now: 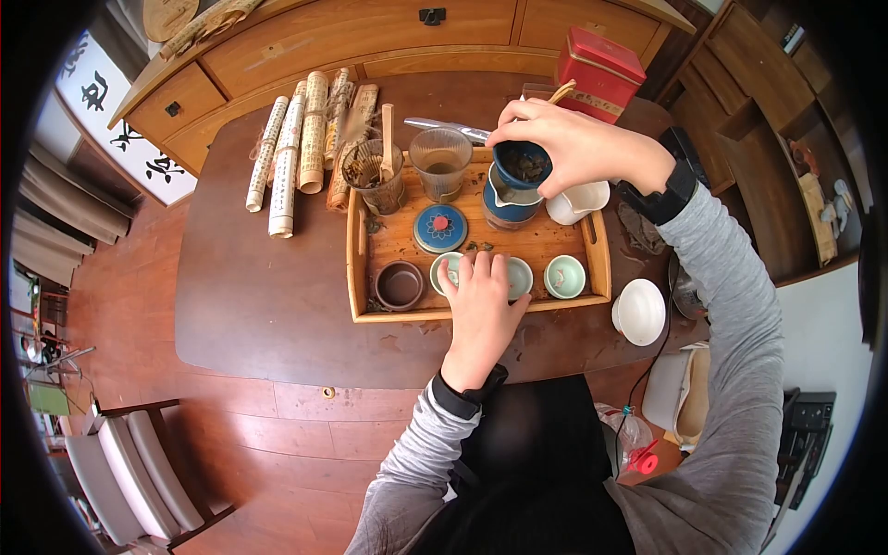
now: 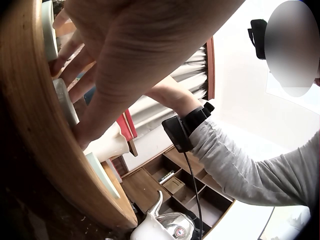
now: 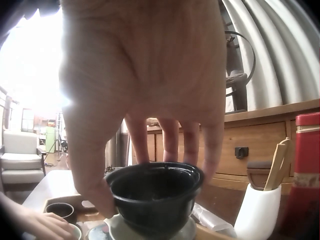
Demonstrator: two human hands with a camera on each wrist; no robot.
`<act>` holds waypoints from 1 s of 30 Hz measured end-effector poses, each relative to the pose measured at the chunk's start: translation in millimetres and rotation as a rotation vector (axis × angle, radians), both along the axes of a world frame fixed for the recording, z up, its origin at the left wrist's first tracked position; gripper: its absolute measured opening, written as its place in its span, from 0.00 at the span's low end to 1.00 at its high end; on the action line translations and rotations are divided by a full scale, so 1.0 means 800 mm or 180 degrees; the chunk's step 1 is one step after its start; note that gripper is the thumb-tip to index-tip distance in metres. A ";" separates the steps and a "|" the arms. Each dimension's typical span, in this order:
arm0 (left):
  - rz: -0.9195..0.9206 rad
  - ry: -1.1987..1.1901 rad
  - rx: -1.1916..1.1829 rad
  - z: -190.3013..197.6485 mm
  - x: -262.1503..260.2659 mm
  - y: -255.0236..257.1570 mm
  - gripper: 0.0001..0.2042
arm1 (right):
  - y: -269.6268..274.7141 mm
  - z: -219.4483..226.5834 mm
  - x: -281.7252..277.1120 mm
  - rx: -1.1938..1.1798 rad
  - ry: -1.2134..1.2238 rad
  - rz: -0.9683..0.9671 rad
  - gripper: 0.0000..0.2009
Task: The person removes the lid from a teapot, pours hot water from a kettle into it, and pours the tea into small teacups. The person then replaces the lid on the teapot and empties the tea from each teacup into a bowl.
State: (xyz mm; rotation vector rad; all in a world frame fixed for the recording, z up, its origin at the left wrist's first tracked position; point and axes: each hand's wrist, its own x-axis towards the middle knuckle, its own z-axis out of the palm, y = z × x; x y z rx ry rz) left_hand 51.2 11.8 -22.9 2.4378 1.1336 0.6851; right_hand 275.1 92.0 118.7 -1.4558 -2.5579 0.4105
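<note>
Counts on the tea table

Three pale celadon cups (image 1: pixel 565 276) sit in the tray's front row beside one brown cup (image 1: pixel 400 284); two glass vessels (image 1: pixel 441 163) stand at the back. One blue lid (image 1: pixel 440 228), one dark bowl (image 1: pixel 523 165), one white bowl (image 1: pixel 640 312), one red tin (image 1: pixel 599 61), and about six rolled bamboo scrolls (image 1: pixel 285 166). Two hands (image 1: pixel 481 305) are in view.

I see large black brush characters on a white hanging scroll (image 1: pixel 109 111) at the left, and columns of writing on the bamboo-slip scrolls (image 1: pixel 296 148); I can read none.
</note>
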 end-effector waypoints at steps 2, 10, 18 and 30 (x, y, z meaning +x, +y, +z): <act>0.0003 -0.0002 0.0000 -0.001 0.000 0.000 0.28 | -0.002 0.000 -0.001 0.0025 0.0028 -0.0003 0.36; 0.0005 -0.0037 0.0010 -0.002 0.000 0.000 0.28 | 0.000 -0.003 -0.002 -0.0002 -0.0033 0.0069 0.37; -0.0024 -0.0043 0.0022 0.000 0.000 0.001 0.28 | 0.003 -0.001 0.004 -0.0018 0.0058 0.0034 0.37; -0.0064 -0.0372 -0.0203 0.021 -0.002 0.018 0.32 | -0.002 -0.003 0.013 -0.0038 0.0186 -0.0025 0.38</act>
